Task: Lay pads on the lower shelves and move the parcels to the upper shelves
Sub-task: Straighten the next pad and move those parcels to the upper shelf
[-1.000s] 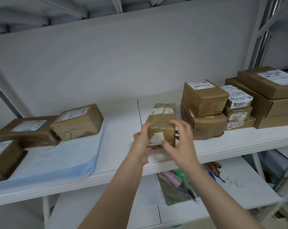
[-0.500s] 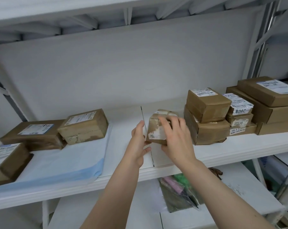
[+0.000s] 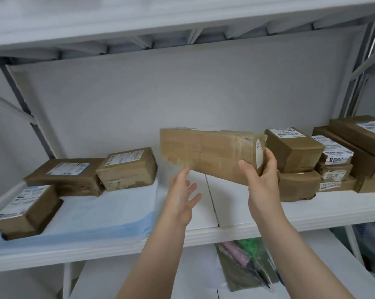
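Observation:
A long brown taped parcel (image 3: 206,152) hangs in the air above the middle shelf (image 3: 236,212), turned crosswise and tilted. My right hand (image 3: 261,182) grips its right end, thumb on the front face and fingers round the end. My left hand (image 3: 182,197) is open just below the parcel's left part, fingers spread, apart from it and blurred. A blue-edged white pad (image 3: 96,214) covers the shelf's left part and carries three brown parcels (image 3: 126,168). The upper shelf (image 3: 139,16) runs across the top of the view.
A stack of labelled brown parcels (image 3: 294,152) stands on the shelf's right part, reaching the right edge. On the lower shelf (image 3: 333,255) lies a clear bag (image 3: 244,264) of coloured items. Slanted metal braces stand at both sides.
The long parcel has been lifted off the shelf and swung crosswise. My left hand has let go of it and opened below it; my right hand keeps hold of its end.

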